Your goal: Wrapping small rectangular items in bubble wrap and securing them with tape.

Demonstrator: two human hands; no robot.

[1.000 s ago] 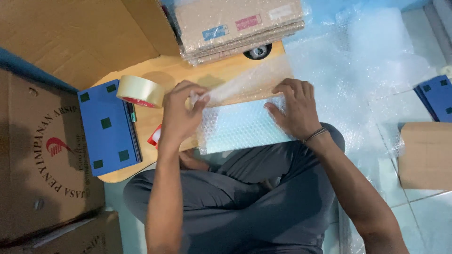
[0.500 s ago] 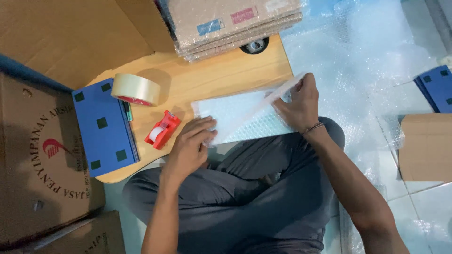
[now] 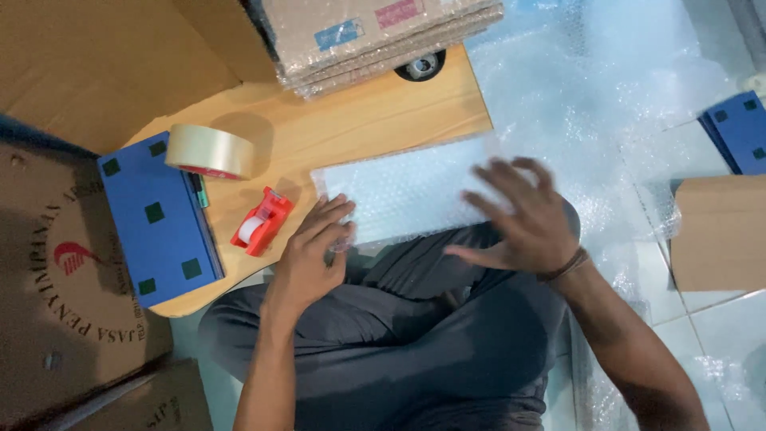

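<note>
Bubble-wrapped flat parcel [image 3: 407,191] lies at the near edge of the wooden surface [image 3: 359,120], right end overhanging toward the lap. Left hand [image 3: 315,251] rests on the parcel's near-left corner, fingers spread flat, pinning it; grip released, nothing clenched. Right hand [image 3: 523,215] is over the parcel's right end, fingers splayed, motion-blurred; open, grasping nothing, contact with the wrap cannot be told for sure.

Red tape dispenser [image 3: 262,222] sits just beside the left hand, toward the near-left edge. Clear tape roll [image 3: 209,150] rests partly on the blue box [image 3: 158,217] at the left edge. Stack of bubble-wrapped cardboard parcels [image 3: 375,32] at the far edge, a black wheel-like part [image 3: 420,65] just below it. Loose bubble wrap sheet [image 3: 606,104] covers the floor on the right, another blue box [image 3: 738,132] and a brown carton [image 3: 718,231] further right. Big cardboard box [image 3: 64,295] on the left.

Step in hand looks like smoothing or pressing the wrap down. To do it well, likely: hold the left corner pinned so the parcel doesn't skid off the edge, sweep the right palm flat along the wrap toward its end, keep the loose flap tight before any tape.
</note>
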